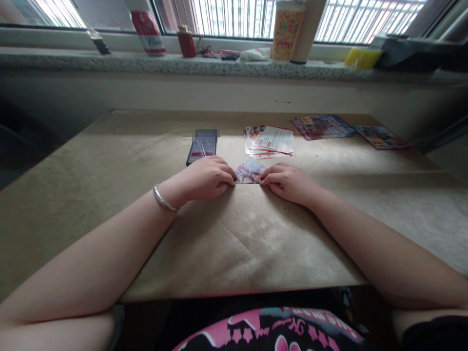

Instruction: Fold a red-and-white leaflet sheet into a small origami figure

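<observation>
A small piece of printed paper (250, 171), folded to a triangle with its point away from me, lies flat on the table (234, 243). My left hand (210, 178) pinches its left corner between thumb and fingers. At the right corner, my right hand (288, 181) grips it the same way. The paper's print is pink and blue, and both its lower corners are hidden under my fingertips. Just beyond my left hand lies a dark phone (203, 146), its near end close to my knuckles. A silver bangle (164, 199) circles my left wrist.
Behind the folded paper lies a loose stack of white and red cards (272, 140). Colourful printed sheets (323, 126) sit at the back right, with another printed pile (382, 137) beside them. On the stone windowsill (219, 67) stand a red can (148, 31) and a patterned cup (287, 31).
</observation>
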A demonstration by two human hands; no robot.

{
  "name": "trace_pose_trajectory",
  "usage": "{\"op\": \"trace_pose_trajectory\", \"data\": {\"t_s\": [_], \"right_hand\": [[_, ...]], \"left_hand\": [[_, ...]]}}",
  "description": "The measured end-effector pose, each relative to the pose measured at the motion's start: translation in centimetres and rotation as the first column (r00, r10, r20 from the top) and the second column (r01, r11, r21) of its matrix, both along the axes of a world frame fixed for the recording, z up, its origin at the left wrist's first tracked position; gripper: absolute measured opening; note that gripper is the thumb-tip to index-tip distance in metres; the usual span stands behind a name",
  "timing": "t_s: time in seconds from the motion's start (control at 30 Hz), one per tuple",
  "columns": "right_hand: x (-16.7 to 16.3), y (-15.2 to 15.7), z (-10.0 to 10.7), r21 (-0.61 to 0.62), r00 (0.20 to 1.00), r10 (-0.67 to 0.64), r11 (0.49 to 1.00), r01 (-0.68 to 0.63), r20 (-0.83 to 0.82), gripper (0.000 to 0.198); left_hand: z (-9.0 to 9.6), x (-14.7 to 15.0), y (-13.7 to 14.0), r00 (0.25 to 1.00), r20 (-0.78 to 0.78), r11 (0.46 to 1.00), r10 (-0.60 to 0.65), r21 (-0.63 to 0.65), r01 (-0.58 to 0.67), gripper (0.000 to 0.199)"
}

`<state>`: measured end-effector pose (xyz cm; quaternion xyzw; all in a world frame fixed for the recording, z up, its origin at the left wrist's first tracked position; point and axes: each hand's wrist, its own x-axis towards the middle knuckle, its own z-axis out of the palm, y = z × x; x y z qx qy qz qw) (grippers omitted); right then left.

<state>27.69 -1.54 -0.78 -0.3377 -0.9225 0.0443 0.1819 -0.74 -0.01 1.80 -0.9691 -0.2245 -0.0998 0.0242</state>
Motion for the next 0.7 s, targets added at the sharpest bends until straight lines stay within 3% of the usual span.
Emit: {"op": "trace_pose_trajectory", "data": {"t_s": [0.43, 0.7], "right_hand": [[0.3, 0.1, -0.1, -0.015, 1.000, 0.016, 1.000, -0.016, 0.003, 0.027], [0.4, 0.1, -0.2, -0.003, 1.000, 0.023, 1.000, -0.023, -0.001, 0.027]], "left_hand": [[1.5, -1.9, 0.1, 0.995, -0.084, 0.997, 0.055, -0.055, -0.060, 0.027], [1.5, -2.3, -0.4, 0.945, -0.198, 0.956, 0.261, -0.080, -0.281, 0.026]]}}
